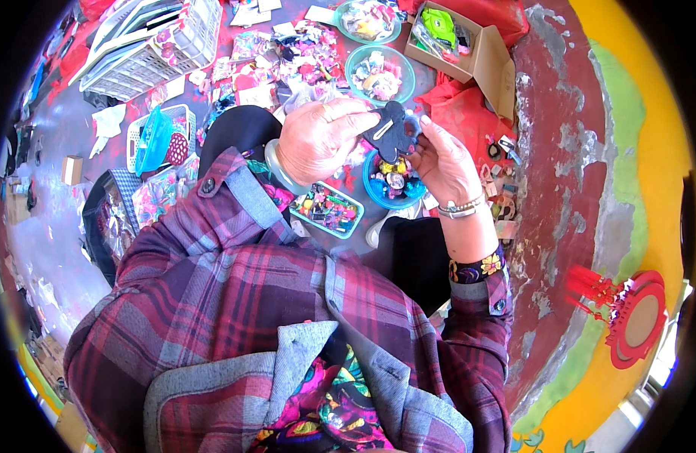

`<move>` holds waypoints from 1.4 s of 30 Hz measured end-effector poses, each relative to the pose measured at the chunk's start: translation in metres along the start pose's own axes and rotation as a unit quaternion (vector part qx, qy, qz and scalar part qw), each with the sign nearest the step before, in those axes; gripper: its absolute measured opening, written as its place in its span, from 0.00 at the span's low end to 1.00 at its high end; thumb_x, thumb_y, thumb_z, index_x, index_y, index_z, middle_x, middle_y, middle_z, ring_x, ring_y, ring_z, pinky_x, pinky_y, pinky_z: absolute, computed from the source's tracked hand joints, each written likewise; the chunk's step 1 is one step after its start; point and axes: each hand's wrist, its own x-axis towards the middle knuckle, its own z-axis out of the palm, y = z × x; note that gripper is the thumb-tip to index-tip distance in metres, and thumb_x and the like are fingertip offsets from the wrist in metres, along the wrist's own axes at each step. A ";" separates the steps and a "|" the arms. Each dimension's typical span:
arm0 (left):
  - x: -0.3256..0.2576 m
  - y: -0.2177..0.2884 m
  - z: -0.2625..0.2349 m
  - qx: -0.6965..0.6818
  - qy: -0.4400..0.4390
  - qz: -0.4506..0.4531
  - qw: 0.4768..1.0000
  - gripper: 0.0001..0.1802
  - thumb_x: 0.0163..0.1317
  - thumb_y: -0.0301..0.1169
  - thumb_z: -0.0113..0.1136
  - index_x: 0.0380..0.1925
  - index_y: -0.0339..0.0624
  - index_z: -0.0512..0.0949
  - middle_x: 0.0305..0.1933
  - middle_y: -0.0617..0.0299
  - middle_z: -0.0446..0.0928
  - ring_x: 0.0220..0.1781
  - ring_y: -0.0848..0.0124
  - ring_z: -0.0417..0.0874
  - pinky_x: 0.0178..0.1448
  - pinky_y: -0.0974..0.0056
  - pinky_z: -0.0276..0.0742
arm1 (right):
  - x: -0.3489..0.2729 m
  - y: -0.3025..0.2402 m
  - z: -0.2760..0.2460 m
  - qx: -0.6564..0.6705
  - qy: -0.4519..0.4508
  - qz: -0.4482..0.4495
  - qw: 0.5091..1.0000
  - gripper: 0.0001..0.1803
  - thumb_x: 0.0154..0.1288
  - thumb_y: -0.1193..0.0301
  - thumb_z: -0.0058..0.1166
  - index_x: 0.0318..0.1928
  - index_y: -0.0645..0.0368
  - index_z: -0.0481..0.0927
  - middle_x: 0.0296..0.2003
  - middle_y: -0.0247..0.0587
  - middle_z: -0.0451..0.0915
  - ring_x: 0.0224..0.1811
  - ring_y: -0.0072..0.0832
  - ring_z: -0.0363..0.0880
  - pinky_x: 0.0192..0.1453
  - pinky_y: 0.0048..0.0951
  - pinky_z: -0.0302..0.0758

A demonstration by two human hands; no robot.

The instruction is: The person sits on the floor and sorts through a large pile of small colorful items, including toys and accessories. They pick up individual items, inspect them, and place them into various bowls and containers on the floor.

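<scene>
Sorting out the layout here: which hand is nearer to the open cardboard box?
Right. The right hand sits below the cardboard box, slightly to its left; the left hand is farther left, across the dark flat piece both hold.

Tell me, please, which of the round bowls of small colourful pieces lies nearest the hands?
The blue bowl directly beneath the dark flower-shaped piece both hands hold; the two teal bowls lie farther away.
</scene>
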 end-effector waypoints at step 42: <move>0.004 -0.018 0.007 -0.645 -0.070 -0.532 0.544 0.16 0.61 0.31 0.51 0.47 0.38 0.69 0.39 0.63 0.75 0.38 0.76 0.77 0.41 0.69 0.75 | 0.010 0.024 0.035 -0.626 -0.072 -0.514 0.582 0.19 0.39 0.87 0.48 0.37 0.60 0.74 0.42 0.46 0.73 0.49 0.41 0.71 0.52 0.32 0.69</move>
